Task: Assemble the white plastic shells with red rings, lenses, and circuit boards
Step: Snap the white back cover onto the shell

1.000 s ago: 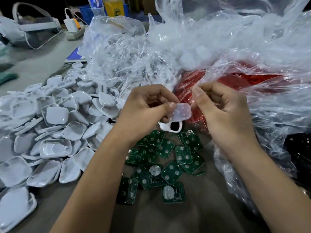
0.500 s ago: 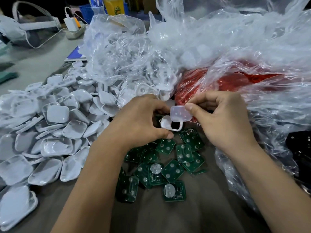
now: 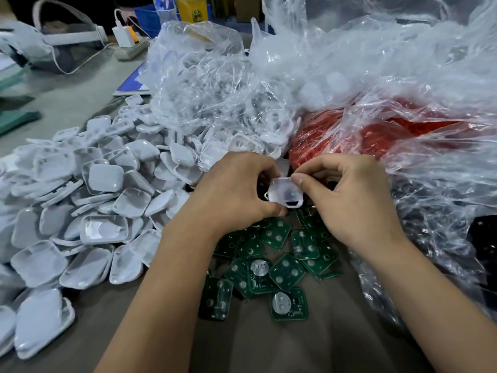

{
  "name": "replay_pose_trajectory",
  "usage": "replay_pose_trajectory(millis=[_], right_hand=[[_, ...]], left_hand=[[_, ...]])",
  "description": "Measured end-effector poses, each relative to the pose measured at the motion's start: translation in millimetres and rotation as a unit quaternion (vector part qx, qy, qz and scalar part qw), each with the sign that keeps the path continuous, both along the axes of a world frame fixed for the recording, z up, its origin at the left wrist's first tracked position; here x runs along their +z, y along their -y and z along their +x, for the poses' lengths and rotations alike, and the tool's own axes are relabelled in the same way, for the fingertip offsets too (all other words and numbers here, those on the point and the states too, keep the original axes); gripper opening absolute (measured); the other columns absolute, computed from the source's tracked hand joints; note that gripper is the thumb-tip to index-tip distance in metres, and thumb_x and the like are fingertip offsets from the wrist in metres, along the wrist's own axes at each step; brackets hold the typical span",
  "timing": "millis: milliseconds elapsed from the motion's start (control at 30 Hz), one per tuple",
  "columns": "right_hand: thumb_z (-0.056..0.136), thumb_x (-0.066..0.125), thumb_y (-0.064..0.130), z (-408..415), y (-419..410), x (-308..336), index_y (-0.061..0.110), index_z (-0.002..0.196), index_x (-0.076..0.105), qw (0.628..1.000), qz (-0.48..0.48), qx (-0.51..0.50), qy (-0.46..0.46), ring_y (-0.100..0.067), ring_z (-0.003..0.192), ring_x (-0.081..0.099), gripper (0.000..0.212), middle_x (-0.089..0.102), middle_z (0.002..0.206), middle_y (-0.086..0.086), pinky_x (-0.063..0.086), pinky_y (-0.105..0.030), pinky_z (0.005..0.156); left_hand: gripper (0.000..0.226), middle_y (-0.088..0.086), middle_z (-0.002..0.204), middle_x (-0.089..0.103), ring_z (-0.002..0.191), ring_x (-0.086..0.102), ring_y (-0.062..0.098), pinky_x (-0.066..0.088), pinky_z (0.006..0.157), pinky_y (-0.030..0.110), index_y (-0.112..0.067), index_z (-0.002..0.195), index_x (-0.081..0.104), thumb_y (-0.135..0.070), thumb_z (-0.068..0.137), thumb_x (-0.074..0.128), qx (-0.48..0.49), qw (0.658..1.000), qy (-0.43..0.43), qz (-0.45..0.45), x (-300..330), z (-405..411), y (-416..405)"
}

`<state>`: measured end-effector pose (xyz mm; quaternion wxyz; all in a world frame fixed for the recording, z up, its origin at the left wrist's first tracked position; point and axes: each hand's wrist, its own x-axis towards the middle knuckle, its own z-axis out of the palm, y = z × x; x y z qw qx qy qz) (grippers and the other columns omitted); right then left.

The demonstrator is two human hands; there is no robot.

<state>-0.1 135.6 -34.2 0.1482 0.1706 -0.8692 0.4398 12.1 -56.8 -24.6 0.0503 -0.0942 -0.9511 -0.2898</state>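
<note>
At the frame's centre both hands are now sitting lower and closer together than a second ago; the translucent lens [image 3: 282, 187], earlier lifted clear, is now lying flat on the white shell [image 3: 294, 202]; the left hand [image 3: 236, 192] is curling round the shell from the left, thumb under its lower edge, while the right hand [image 3: 349, 200] is pinching the lens at its upper right corner. No writing is reading clearly; the yellow container [image 3: 192, 8] at the top is showing only a small printed figure. Green circuit boards [image 3: 271, 267] are lying just below the hands; loose white shells [image 3: 80, 211] are crowding the left; the bag of red rings [image 3: 357, 133] and clear plastic bags [image 3: 349, 63] are pressing in at upper right; bare table [image 3: 295, 345] is lying open along the lower middle.
</note>
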Motion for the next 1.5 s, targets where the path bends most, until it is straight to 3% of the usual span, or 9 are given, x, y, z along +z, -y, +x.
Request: replay_pose_trajectory(millis=[100, 300, 567, 900, 967, 1167, 1300, 1367, 1500], right_hand=[[0.084, 0.086, 0.020, -1.1, 0.2, -0.1, 0.024, 0.084, 0.082, 1.000, -0.009, 0.000, 0.015, 0.002, 0.070, 0.069, 0.007, 0.073, 0.073, 0.017, 0.056, -0.017, 0.068], [0.084, 0.086, 0.018, -0.4, 2.5, -2.0, 0.026, 0.085, 0.082, 0.999, 0.048, -0.003, -0.001, 0.004, 0.077, 0.067, 0.008, 0.069, 0.073, 0.023, 0.048, -0.005, 0.066], [0.085, 0.085, 0.020, 0.2, 2.4, -2.2, 0.028, 0.086, 0.082, 0.997, 0.078, -0.003, -0.004, 0.006, 0.069, 0.065, 0.008, 0.070, 0.074, 0.021, 0.045, -0.005, 0.064], [0.078, 0.090, 0.023, 2.7, 5.8, -0.8, 0.026, 0.089, 0.080, 0.996, 0.092, -0.013, -0.016, -0.001, 0.069, 0.063, 0.015, 0.068, 0.076, 0.014, 0.052, -0.017, 0.065], [0.077, 0.092, 0.028, 2.7, 3.9, 1.3, 0.024, 0.093, 0.078, 0.996, 0.076, -0.028, -0.026, -0.003, 0.070, 0.063, 0.021, 0.068, 0.080, 0.012, 0.054, -0.022, 0.067], [0.095, 0.073, 0.038, -1.2, -10.2, 10.0, 0.028, 0.091, 0.078, 0.998, -0.029, -0.043, 0.043, 0.003, 0.068, 0.066, 0.012, 0.073, 0.075, 0.016, 0.046, -0.009, 0.059], [0.096, 0.069, 0.044, 0.2, -10.8, 9.0, 0.030, 0.087, 0.079, 0.992, -0.002, 0.024, 0.122, -0.002, 0.063, 0.070, 0.019, 0.074, 0.070, 0.014, 0.049, -0.017, 0.057], [0.094, 0.073, 0.040, -0.7, -9.9, 5.1, 0.029, 0.085, 0.079, 0.988, -0.024, 0.041, 0.146, -0.006, 0.058, 0.069, 0.016, 0.074, 0.066, 0.008, 0.049, -0.019, 0.054], [0.091, 0.079, 0.020, -4.4, -10.9, 3.8, 0.017, 0.082, 0.081, 0.959, -0.189, 0.047, 0.204, -0.003, 0.042, 0.056, 0.010, 0.070, 0.059, 0.000, 0.037, -0.010, 0.041]], left_hand=[[0.041, -0.018, 0.072, 0.059, 0.065, 0.055, -0.002, 0.044, 0.059, 0.026, -0.032, 0.092, 0.070, -0.045, 0.060, 0.094, -0.002, 1.000, -0.003, 0.003, -1.3, -0.9, 0.4], [0.038, -0.017, 0.073, 0.063, 0.067, 0.058, -0.004, 0.046, 0.058, 0.022, -0.032, 0.090, 0.070, -0.041, 0.061, 0.094, -0.005, 1.000, 0.000, 0.017, -1.3, -0.5, 1.5], [0.040, -0.015, 0.077, 0.066, 0.068, 0.059, -0.004, 0.049, 0.061, 0.022, -0.032, 0.090, 0.069, -0.038, 0.061, 0.096, -0.009, 0.999, 0.014, 0.031, -0.2, 0.3, 1.4], [0.039, -0.016, 0.071, 0.065, 0.066, 0.061, -0.001, 0.053, 0.061, 0.026, -0.029, 0.089, 0.073, -0.041, 0.060, 0.096, -0.018, 0.999, 0.001, 0.041, 2.7, 0.3, 0.5], [0.038, -0.018, 0.067, 0.065, 0.065, 0.062, -0.002, 0.048, 0.059, 0.020, -0.029, 0.089, 0.073, -0.039, 0.060, 0.097, -0.023, 0.998, 0.002, 0.054, 3.4, 0.6, 1.6], [0.036, -0.013, 0.073, 0.071, 0.066, 0.065, 0.005, 0.050, 0.058, 0.021, -0.028, 0.088, 0.075, -0.032, 0.061, 0.099, -0.020, 0.995, 0.012, 0.099, 9.5, 4.5, 7.3], [0.034, -0.004, 0.076, 0.075, 0.068, 0.071, 0.019, 0.061, 0.063, 0.042, -0.027, 0.090, 0.075, -0.029, 0.065, 0.097, -0.039, 0.987, 0.013, 0.155, 16.6, 7.6, 6.3], [0.034, -0.003, 0.074, 0.074, 0.068, 0.072, 0.021, 0.060, 0.064, 0.048, -0.027, 0.092, 0.075, -0.029, 0.066, 0.097, -0.045, 0.984, 0.009, 0.175, 16.9, 8.4, 5.0], [0.033, -0.006, 0.079, 0.074, 0.074, 0.073, 0.018, 0.061, 0.073, 0.047, -0.023, 0.096, 0.076, -0.025, 0.069, 0.096, -0.050, 0.973, 0.005, 0.224, 14.9, 8.7, -1.0]])
